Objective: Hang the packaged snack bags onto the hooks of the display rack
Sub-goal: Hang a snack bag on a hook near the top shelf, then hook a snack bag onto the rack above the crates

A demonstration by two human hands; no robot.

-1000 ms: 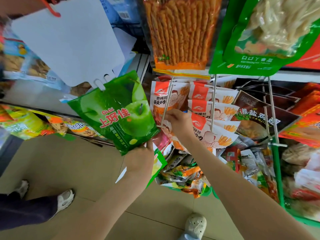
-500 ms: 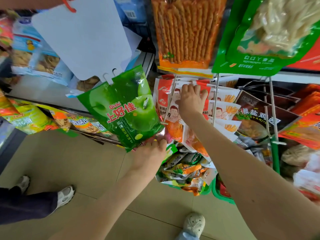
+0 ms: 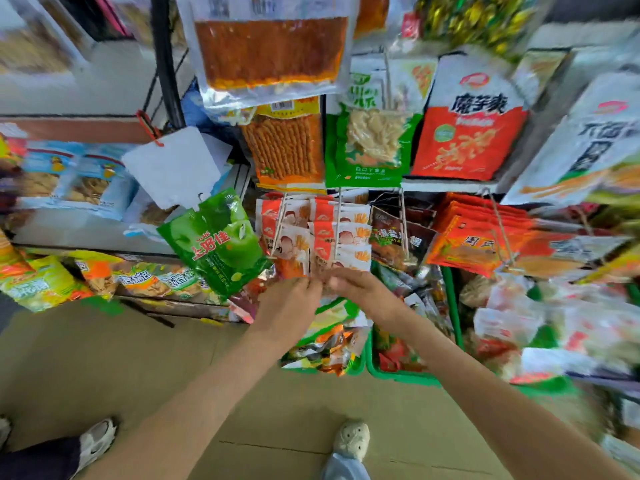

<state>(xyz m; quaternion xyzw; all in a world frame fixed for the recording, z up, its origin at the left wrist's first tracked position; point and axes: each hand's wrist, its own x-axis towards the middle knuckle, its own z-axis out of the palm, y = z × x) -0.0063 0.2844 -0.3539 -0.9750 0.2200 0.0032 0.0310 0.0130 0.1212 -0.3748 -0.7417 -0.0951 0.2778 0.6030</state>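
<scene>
Currently both hands are under the red-and-white snack bags (image 3: 346, 233); the frame is motion-blurred.
Left hand (image 3: 294, 301) and right hand (image 3: 362, 292) meet fingertip to fingertip at the bags' bottom edge. The bags hang on the rack's wire hooks (image 3: 337, 220). Can't tell from the blur whether either hand's fingers grasp anything. Green apple bag (image 3: 218, 244) is tilted, just left of the left hand; contact unclear. Green basket (image 3: 398, 375) of loose packs is below.
</scene>
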